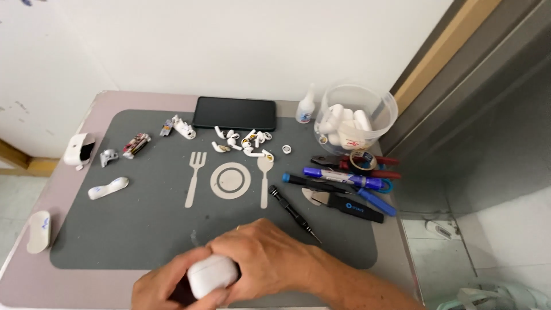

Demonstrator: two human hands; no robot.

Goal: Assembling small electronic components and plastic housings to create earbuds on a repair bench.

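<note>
At six o'clock on the surface (356,281), one white earbud case (212,275) sits between both hands: the right hand (270,258) has its fingers (225,252) curled over the top, and the left hand (163,287) has its fingers pressed underneath. One black screwdriver (294,213) lies at two o'clock from them, one black phone (234,113) at twelve.
</note>
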